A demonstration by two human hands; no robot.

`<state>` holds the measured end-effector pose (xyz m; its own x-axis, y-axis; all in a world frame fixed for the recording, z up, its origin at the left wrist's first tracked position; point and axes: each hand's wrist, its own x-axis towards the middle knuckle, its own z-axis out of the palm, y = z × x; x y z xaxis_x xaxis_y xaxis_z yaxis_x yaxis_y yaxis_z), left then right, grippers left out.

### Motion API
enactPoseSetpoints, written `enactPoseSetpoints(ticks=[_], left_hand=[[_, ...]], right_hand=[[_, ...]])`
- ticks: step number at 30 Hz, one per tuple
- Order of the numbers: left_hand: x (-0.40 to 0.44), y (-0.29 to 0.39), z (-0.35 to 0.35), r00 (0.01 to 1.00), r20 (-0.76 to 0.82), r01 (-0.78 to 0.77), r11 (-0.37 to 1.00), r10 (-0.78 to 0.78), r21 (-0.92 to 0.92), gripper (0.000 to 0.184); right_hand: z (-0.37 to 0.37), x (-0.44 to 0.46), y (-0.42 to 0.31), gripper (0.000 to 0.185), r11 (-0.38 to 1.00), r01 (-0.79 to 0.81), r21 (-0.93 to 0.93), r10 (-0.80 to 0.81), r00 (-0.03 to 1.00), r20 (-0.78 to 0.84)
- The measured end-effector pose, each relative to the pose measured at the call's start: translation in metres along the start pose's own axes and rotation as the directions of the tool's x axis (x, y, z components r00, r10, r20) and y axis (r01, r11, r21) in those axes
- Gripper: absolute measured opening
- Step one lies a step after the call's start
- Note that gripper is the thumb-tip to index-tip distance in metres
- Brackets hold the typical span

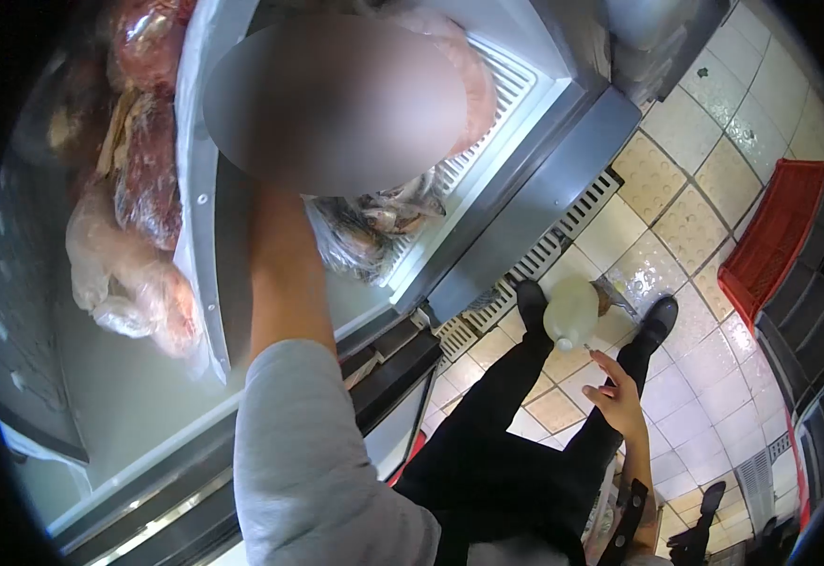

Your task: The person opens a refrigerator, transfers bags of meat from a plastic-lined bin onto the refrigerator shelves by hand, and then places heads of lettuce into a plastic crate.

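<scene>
Your left arm (289, 274) reaches into the freezer (535, 217); blur covers its hand, so you can't tell its state; your right hand (621, 401), loosely open, hangs outside the freezer near a jug (571, 316).

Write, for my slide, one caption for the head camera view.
Left arm reaches into an open cabinet beside plastic-wrapped meat, right hand above tiled floor.

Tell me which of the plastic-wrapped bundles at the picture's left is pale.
The lowest bundle: it is pale pink under clear plastic, while the middle bundle and the top bundle above it are deep red.
</scene>
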<state>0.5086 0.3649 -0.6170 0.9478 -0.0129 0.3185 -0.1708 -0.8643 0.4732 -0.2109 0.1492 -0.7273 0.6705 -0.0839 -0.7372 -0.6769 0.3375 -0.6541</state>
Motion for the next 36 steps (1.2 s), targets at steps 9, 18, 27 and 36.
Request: enactPoseSetpoints(ticks=[9,18,27,36], left_hand=[[-0.025,0.018,0.021,0.951,0.226,-0.304,0.751,0.209,0.586,0.068],[-0.232,0.167,-0.047,0.992,0.11,-0.121,0.798,0.07,0.59,0.077],[-0.404,0.175,-0.164,0.813,0.581,-0.347,0.823,0.025,0.45,0.078],[-0.439,0.196,-0.233,0.573,0.819,-0.265,0.937,-0.037,0.228,0.052]], right_hand=[[-0.015,-0.055,-0.092,0.05,0.973,0.19,-0.13,-0.212,0.961,-0.177],[-0.165,-0.371,-0.299,0.014,0.659,0.456,-0.599,-0.654,-0.046,-0.755],[-0.549,-0.282,-0.321,0.042,0.566,-0.295,-0.77,-0.771,0.141,-0.621],[-0.585,-0.182,-0.353,0.033,0.571,-0.561,-0.599,-0.706,0.036,-0.707]])
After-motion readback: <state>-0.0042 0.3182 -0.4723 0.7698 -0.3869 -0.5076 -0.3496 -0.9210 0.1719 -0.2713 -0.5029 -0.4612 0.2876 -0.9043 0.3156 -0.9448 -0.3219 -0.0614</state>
